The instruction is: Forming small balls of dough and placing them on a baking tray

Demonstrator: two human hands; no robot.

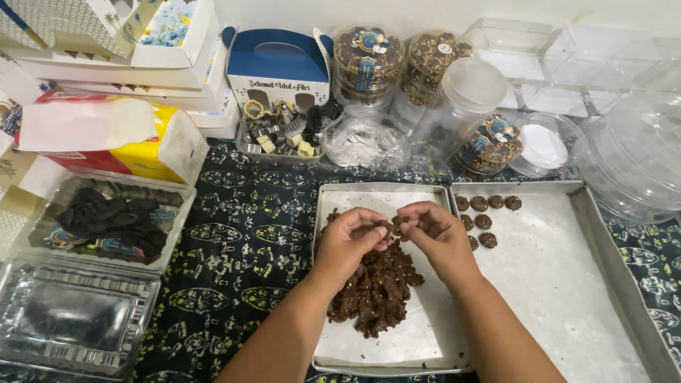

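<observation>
My left hand point(352, 237) and my right hand point(434, 232) meet over a metal tray point(425, 333), fingertips pinching a small lump of dark brown dough point(396, 224) between them. Below the hands a heap of the same crumbly dough point(376, 287) lies on the tray. To the right, a second larger metal tray point(567, 284) holds several small round dough balls point(484, 213) in its far left corner, close to my right hand.
Clear plastic jars of cookies point(367, 60) and empty clear lids point(631, 152) stand at the back. A blue carry box point(278, 65), a dish of metal cutters point(280, 135) and stacked boxes point(113, 64) fill the far left. Plastic containers point(78, 319) sit left on the patterned cloth point(241, 241).
</observation>
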